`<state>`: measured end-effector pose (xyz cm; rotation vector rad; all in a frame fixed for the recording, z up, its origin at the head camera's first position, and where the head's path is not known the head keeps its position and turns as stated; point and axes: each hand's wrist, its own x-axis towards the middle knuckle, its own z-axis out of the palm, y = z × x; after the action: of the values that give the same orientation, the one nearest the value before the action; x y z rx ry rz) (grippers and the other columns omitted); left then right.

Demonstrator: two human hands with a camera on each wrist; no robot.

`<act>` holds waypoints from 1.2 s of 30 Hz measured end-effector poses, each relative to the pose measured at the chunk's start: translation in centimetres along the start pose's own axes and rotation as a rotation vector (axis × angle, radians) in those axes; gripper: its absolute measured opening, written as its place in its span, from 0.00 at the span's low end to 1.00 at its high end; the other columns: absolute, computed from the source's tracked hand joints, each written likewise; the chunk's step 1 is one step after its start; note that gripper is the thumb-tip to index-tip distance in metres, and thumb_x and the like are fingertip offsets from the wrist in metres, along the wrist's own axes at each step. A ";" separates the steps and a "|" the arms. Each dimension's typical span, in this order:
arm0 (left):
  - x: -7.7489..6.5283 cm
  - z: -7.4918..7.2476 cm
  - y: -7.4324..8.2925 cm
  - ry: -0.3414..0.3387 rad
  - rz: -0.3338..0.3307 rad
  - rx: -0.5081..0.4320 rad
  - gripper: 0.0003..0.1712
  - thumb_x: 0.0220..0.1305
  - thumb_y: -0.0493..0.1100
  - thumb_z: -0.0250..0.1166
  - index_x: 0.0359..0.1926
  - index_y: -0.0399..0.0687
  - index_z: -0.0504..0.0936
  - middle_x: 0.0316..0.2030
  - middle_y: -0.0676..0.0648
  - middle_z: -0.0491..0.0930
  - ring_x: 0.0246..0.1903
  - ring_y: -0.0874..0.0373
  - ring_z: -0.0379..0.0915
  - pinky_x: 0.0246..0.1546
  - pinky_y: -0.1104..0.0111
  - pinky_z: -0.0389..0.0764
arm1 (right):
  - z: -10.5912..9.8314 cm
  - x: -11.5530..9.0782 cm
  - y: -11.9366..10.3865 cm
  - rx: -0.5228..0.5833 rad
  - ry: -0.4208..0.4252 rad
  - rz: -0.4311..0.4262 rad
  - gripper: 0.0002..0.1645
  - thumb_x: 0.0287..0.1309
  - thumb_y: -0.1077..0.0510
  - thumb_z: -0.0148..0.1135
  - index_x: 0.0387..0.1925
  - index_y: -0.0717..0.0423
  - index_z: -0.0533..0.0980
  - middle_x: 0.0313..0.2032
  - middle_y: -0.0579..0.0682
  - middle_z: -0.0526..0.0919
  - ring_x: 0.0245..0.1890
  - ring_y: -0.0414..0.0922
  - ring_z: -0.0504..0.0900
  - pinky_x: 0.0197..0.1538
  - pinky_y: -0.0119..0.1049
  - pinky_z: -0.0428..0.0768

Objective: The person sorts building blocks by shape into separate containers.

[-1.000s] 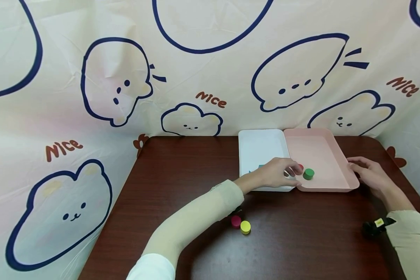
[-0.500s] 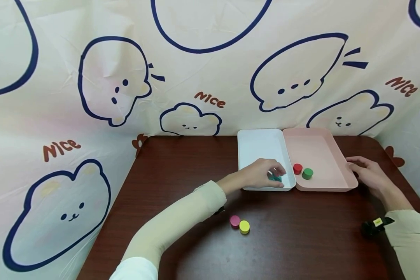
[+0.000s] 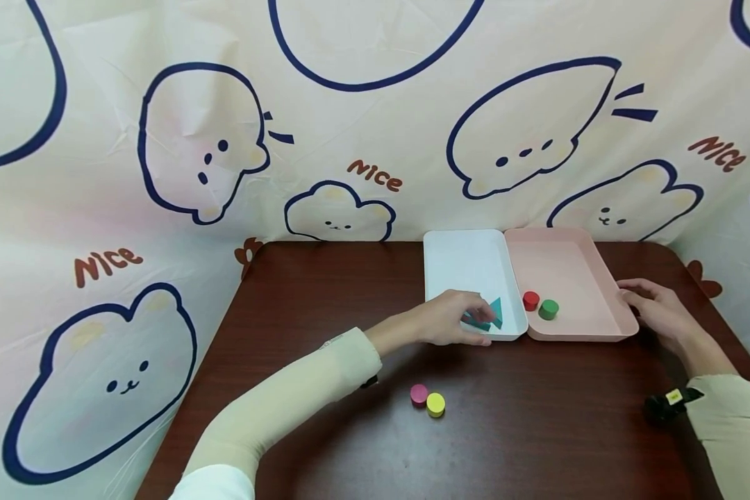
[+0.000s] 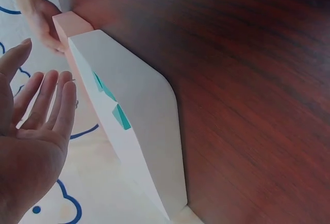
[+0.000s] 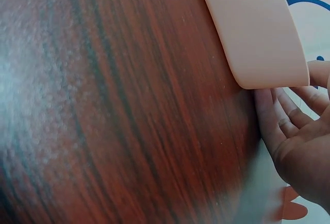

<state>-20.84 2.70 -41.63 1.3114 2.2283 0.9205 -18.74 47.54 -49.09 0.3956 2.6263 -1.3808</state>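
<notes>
My left hand (image 3: pixel 453 318) hovers over the near end of the white tray (image 3: pixel 465 257), fingers spread and nothing between them. Partly hidden behind its fingers, teal triangular blocks (image 3: pixel 496 314) lie in that tray; the left wrist view shows teal edges (image 4: pixel 122 116) above the white wall. My right hand (image 3: pixel 665 312) rests at the right side of the pink tray (image 3: pixel 569 264), fingertips right at the rim. From the right wrist, its loosely bent fingers (image 5: pixel 291 110) show against the tray's outer wall. In the pink tray sit a red cylinder (image 3: pixel 530 301) and a green cylinder (image 3: pixel 548 310).
Both trays stand side by side at the back right of a dark brown table (image 3: pixel 325 298). Nearer the front, a magenta cylinder (image 3: pixel 419 396) and a yellow cylinder (image 3: pixel 435 405) stand close together. A printed curtain (image 3: pixel 362 118) hangs behind the table.
My left hand has moved left, away from the red cylinder in the pink tray and back over the white tray, uncovering the red cylinder and a teal block. My right hand stays put.
</notes>
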 end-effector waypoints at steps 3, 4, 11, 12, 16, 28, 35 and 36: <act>-0.6 -0.2 0.1 -0.010 0.009 0.021 0.25 0.69 0.47 0.75 0.62 0.40 0.83 0.56 0.45 0.84 0.55 0.57 0.81 0.59 0.72 0.80 | 0.1 0.0 -0.1 0.008 0.007 -0.006 0.41 0.83 0.40 0.43 0.78 0.67 0.57 0.74 0.75 0.60 0.54 0.58 0.73 0.39 0.28 0.78; -0.9 -0.2 0.2 -0.011 0.013 0.025 0.25 0.69 0.47 0.75 0.61 0.40 0.83 0.56 0.45 0.85 0.55 0.58 0.81 0.59 0.72 0.81 | 0.1 0.0 -0.1 0.009 0.009 -0.007 0.41 0.83 0.40 0.43 0.78 0.67 0.58 0.74 0.75 0.60 0.54 0.58 0.73 0.38 0.27 0.78; -2.6 -0.7 0.0 -0.006 0.022 0.032 0.24 0.68 0.47 0.76 0.60 0.43 0.84 0.56 0.45 0.85 0.54 0.60 0.80 0.58 0.71 0.82 | 0.0 0.0 -0.1 0.002 0.014 -0.011 0.42 0.83 0.38 0.44 0.78 0.67 0.58 0.74 0.75 0.60 0.55 0.58 0.73 0.39 0.27 0.77; -2.8 -0.7 -0.1 -0.008 0.018 0.030 0.25 0.68 0.47 0.76 0.61 0.42 0.83 0.56 0.45 0.84 0.54 0.60 0.80 0.57 0.71 0.82 | 0.0 0.0 -0.1 0.003 0.014 -0.012 0.42 0.82 0.38 0.44 0.78 0.67 0.58 0.74 0.75 0.60 0.55 0.58 0.73 0.39 0.27 0.77; -3.9 -0.7 -0.6 -0.002 0.009 0.015 0.26 0.67 0.46 0.77 0.61 0.40 0.83 0.55 0.43 0.84 0.53 0.58 0.81 0.56 0.74 0.82 | 0.0 0.1 -0.1 0.003 0.008 -0.017 0.42 0.82 0.38 0.44 0.78 0.66 0.58 0.74 0.75 0.61 0.55 0.57 0.73 0.39 0.27 0.77; -6.9 -1.5 -1.2 -0.023 -0.019 -0.068 0.28 0.64 0.44 0.79 0.60 0.36 0.82 0.54 0.40 0.84 0.54 0.44 0.81 0.55 0.58 0.86 | 0.0 0.2 0.0 0.003 0.000 -0.019 0.42 0.82 0.38 0.44 0.78 0.67 0.58 0.74 0.76 0.60 0.55 0.57 0.73 0.38 0.27 0.78; -8.5 -1.6 -1.5 -0.049 -0.063 -0.049 0.28 0.64 0.45 0.79 0.61 0.40 0.82 0.55 0.42 0.85 0.54 0.50 0.82 0.55 0.66 0.84 | 0.0 0.0 0.0 -0.003 0.011 -0.014 0.41 0.83 0.39 0.44 0.78 0.67 0.58 0.74 0.75 0.61 0.54 0.57 0.73 0.39 0.29 0.77; -8.7 -1.6 -1.5 -0.054 -0.068 -0.047 0.28 0.64 0.45 0.79 0.61 0.40 0.83 0.56 0.42 0.85 0.54 0.50 0.82 0.55 0.67 0.84 | 0.0 0.0 0.0 -0.002 0.012 -0.013 0.41 0.83 0.39 0.44 0.78 0.66 0.58 0.74 0.75 0.61 0.53 0.56 0.73 0.39 0.29 0.77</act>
<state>-18.58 -5.98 -41.54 1.2178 2.1828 0.8976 -18.74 47.49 -49.10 0.3881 2.6446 -1.3839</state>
